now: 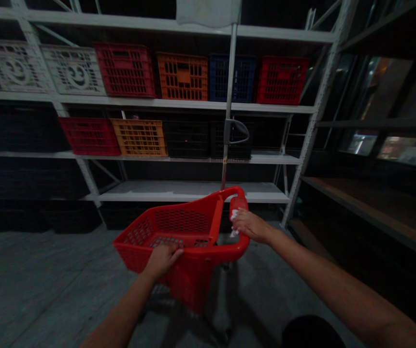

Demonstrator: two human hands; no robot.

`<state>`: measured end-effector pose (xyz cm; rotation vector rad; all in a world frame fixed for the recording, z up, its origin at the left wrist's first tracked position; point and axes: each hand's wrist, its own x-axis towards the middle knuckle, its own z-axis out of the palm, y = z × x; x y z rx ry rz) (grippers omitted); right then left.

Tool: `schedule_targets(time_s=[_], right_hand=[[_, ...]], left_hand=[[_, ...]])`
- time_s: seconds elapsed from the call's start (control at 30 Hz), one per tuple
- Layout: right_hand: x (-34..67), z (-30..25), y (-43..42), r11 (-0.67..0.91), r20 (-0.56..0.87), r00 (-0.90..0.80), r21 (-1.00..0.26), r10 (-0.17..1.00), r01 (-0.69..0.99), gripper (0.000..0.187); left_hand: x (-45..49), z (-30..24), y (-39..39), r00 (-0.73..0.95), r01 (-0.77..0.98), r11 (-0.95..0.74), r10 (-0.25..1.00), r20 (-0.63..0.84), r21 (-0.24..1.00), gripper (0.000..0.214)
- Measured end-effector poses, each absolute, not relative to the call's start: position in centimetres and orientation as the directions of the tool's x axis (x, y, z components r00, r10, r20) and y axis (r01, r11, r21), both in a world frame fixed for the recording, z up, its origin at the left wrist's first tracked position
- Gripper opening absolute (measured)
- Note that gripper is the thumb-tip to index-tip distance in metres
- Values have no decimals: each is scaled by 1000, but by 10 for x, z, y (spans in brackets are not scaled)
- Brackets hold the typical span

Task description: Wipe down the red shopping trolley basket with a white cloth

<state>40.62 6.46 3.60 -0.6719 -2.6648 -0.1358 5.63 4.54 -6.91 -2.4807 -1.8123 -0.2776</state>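
Red basket-cart (182, 222), left hand (162, 261), right hand (251, 226) (both gripping)

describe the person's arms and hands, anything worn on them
The left arm and right arm are bare, with no sleeve in view. The left hand and right hand wear no gloves, and neither wrist shows a watch or bracelet.

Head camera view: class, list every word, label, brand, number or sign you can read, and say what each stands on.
Nothing is readable. The white sign above the shelves shows no legible text. The red shopping cart has white marks by its grip, too blurred to read. The white crates show only smiley faces.
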Motion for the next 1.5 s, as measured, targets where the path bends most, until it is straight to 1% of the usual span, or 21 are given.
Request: schedule_targets(time_s=[0.03,0.1,0.17,0.23,0.33,0.4,0.47,0.53,0.63,0.77,0.83,0.87,0.93,1.0,1.07,1.13,1.2,1.27,1.37,1.43,1.5], right_hand=[[403,39,62,867,360,-811,14,461,499,41],[395,41,52,803,306,-770,26,560,595,44],[385,39,36,696,277,-673,21,686,718,49],[374,35,20,586,288,-566,22,772,810,55],[353,29,6,450,318,-428,4,846,893,57],[335,28,6,367,291,-339,-47,895,929,55],[316,27,11,327,240,-299,-82,923,942,52],[300,26,16,361,223,-338,-71,914,930,51],[292,22,20,454,237,-440,-2,866,891,53],[322,26,22,520,195,-528,94,827,849,56],[346,33,25,605,143,-615,113,775,788,53],[357,38,28,673,117,-682,112,722,731,50],[375,47,34,820,82,-826,103,557,563,43],[387,55,42,908,76,-913,103,401,407,40],[395,60,53,942,81,-947,113,310,317,39],[400,62,65,949,109,-956,135,271,284,39],[403,61,77,950,140,-957,150,255,275,43],[405,57,86,945,166,-949,146,269,294,51],[402,45,89,910,241,-900,116,362,397,58],[395,34,85,875,312,-846,83,433,478,59],[385,23,80,841,377,-789,47,484,538,58]], left_hand=[[58,-68,46,285,953,-298,943,170,54,54],[64,-66,48,272,958,-283,948,163,48,56],[73,-65,49,248,965,-258,955,162,44,58],[83,-64,48,223,972,-232,961,166,34,60],[97,-64,48,209,975,-218,962,175,33,62],[104,-64,48,203,975,-216,961,188,51,62],[109,-64,49,196,975,-213,960,199,69,61],[111,-64,49,199,972,-220,957,213,79,61],[108,-65,48,200,974,-218,957,212,67,62],[94,-69,47,207,974,-221,957,202,51,60],[85,-71,47,218,972,-231,955,202,46,59],[81,-72,46,220,972,-232,955,201,39,59],[72,-74,46,232,970,-240,954,192,21,58],[65,-76,44,243,968,-249,952,185,11,58],[58,-77,43,256,965,-262,948,187,10,58],[52,-78,42,262,962,-271,944,201,17,57],[45,-78,43,279,955,-294,936,213,42,56],[38,-77,45,286,947,-310,932,222,82,55],[31,-72,50,263,937,-310,929,262,161,55],[32,-66,50,221,933,-302,911,348,197,52],[43,-57,45,159,934,-288,863,479,209,45]])
